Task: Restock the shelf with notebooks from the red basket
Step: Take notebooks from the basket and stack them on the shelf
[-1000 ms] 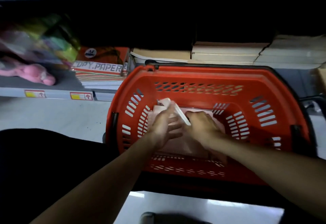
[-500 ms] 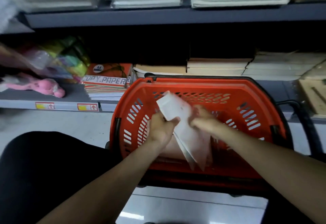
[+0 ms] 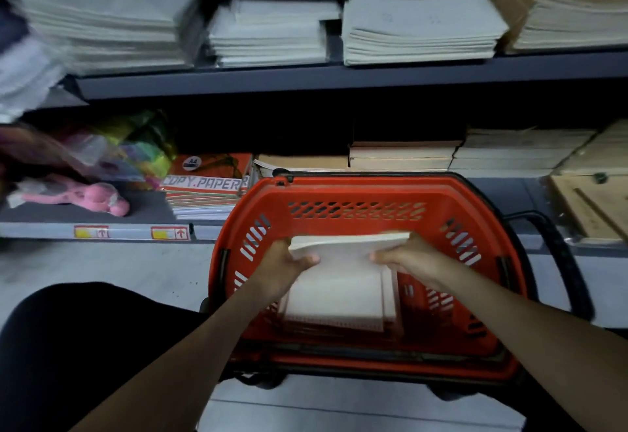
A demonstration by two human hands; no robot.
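White notebooks point(image 3: 339, 282) in a thin stack, left hand point(image 3: 289, 261) and right hand point(image 3: 404, 256) gripping opposite edges.

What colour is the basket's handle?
Black; the handle shows best in the head view.

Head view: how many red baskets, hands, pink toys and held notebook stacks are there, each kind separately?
Baskets: 1, the basket
Hands: 2, left hand and right hand
Toys: 1, the toy
Held stacks: 1, the stack
Total: 5
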